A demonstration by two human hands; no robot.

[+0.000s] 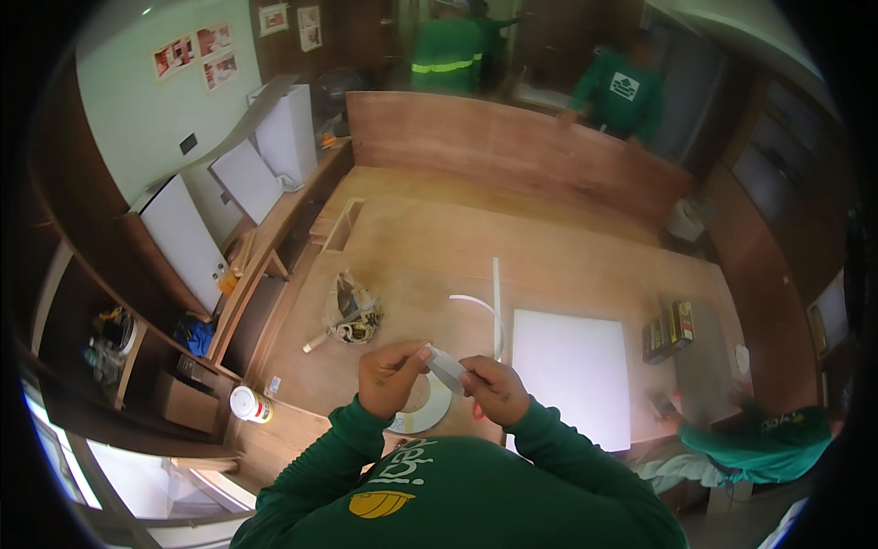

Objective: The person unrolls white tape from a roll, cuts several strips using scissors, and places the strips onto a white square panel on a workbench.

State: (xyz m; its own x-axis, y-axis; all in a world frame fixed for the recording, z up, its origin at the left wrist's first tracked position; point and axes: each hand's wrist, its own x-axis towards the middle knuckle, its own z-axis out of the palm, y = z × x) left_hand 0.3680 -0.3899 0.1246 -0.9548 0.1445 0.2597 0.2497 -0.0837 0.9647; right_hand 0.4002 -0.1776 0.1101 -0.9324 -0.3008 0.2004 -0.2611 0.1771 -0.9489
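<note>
Over the near edge of the wooden table, a short whitish strip point(445, 368) stretches between my two hands. My left hand point(389, 377) pinches its far left end between thumb and fingers. Its near right end is pinched by my right hand point(497, 388). Below them lies a flat white roll of strip material point(426, 412), partly hidden by my hands and body. A small red looped thing point(477, 411) shows beside my right hand; its kind cannot be made out. Just to the right rests a white rectangular panel point(572, 375).
A narrow white strip point(497, 306) and a cloth tool bag point(355, 309) lie on the table point(439, 233). A dark box point(669, 331) stands right. A white tub point(250, 404) sits left. One person point(759, 443) is at the right; others point(622, 87) stand behind the upright board point(512, 146).
</note>
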